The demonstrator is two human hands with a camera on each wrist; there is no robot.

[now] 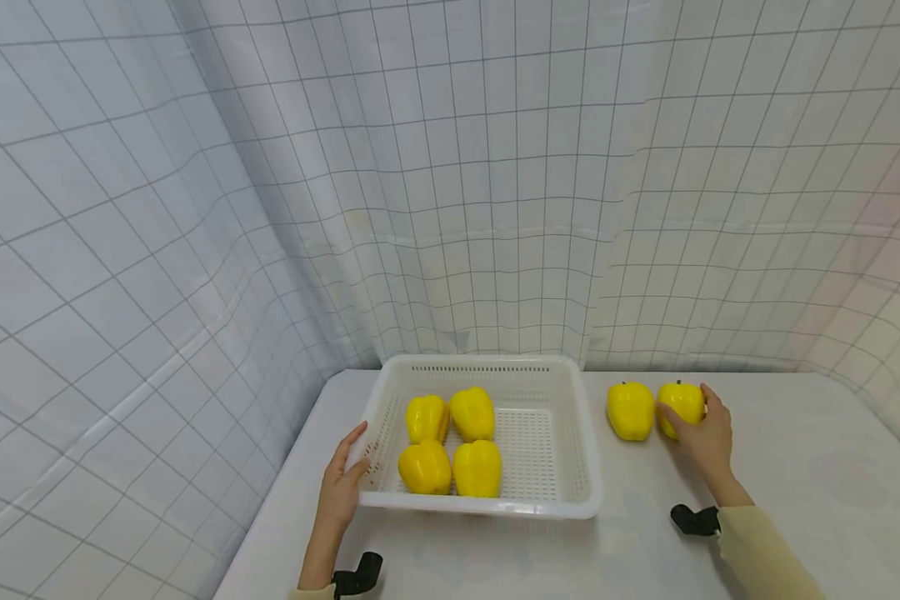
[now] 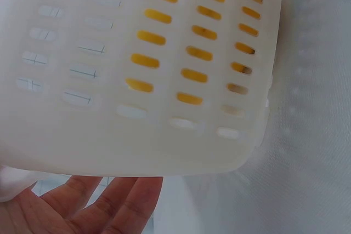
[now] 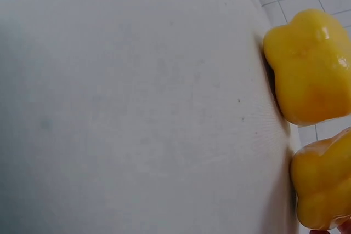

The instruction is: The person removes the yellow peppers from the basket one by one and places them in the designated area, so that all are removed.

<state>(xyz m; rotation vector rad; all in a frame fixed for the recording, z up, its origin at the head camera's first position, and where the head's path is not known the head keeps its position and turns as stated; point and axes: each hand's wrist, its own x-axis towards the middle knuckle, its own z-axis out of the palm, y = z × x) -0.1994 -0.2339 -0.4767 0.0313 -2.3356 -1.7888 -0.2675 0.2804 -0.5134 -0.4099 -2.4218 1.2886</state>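
Note:
My left hand (image 1: 337, 492) grips the left side of a white plastic basket (image 1: 476, 505), its thumb over the rim. In the left wrist view, the fingers (image 2: 140, 201) show past the edge of the slotted wall (image 2: 98, 141). Several yellow bell peppers (image 1: 477, 468) sit in the left half of the basket. Off to the right, my right hand (image 1: 708, 437) holds a yellow bell pepper (image 1: 682, 403) between thumb and fingers. Another bell pepper (image 1: 630, 412) stands just left of it. The right wrist view catches the held pepper (image 3: 323, 182) with fingertips at its lower edge.
The white table (image 1: 802, 467) carries the basket and the loose peppers. A white cloth with a dark grid (image 1: 495, 208) hangs along the back and both sides. Black wrist mounts (image 1: 693, 520) are strapped to both wrists.

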